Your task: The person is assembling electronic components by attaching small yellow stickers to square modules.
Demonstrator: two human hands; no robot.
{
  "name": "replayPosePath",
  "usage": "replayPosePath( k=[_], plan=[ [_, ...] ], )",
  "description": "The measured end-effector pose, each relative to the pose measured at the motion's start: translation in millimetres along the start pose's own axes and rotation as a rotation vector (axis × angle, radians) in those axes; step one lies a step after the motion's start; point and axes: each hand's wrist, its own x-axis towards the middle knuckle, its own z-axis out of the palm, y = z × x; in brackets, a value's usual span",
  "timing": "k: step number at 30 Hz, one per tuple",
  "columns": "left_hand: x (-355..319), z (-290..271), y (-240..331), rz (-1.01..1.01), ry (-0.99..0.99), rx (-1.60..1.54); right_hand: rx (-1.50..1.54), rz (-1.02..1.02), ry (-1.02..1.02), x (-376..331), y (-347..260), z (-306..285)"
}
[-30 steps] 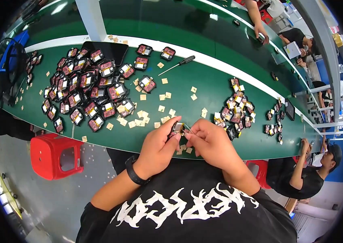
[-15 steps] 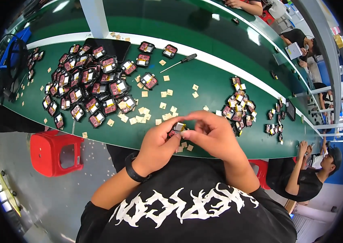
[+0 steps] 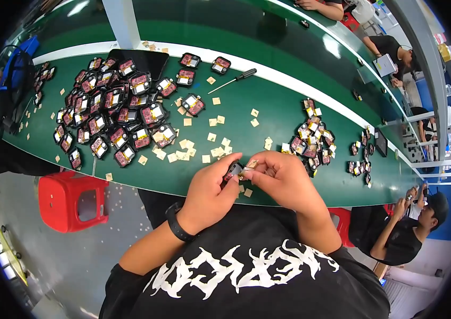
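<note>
Right hand (image 3: 285, 182) has shifted, pinching a small tan piece (image 3: 252, 164) beside the black-cased circuit module (image 3: 232, 172).
Left hand (image 3: 209, 191) grips that module; whether the two connect is unclear.

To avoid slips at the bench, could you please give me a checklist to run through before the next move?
1. Left hand holding the black-cased unit: ok.
2. Right hand pinching the small pale piece: ok.
3. Pale piece free of the unit: cannot tell, fingers cover the spot.
4. Screwdriver lying apart from both hands: ok.
5. Loose tan squares gathered up: not ok, many lie scattered.
</note>
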Motion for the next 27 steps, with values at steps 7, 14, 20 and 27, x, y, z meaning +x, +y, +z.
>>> replayPosePath(
  k=[7,14,20,27],
  plan=[
    [1.4,0.0,5.3,0.019,0.007,0.003,0.251,0.066,-0.004,-5.5,4.1,8.6],
    [1.5,0.7,2.3,0.056,0.001,0.008,0.313,0.010,0.020,-4.7,3.3,17.3],
    [0.1,-3.6,9.0,0.024,-0.028,-0.026,0.373,0.126,-0.028,-2.4,0.9,17.2],
    [-1.4,-3.3,4.5,0.027,-0.012,-0.081,0.460,-0.041,0.113,7.4,34.8,36.2]
  ],
)
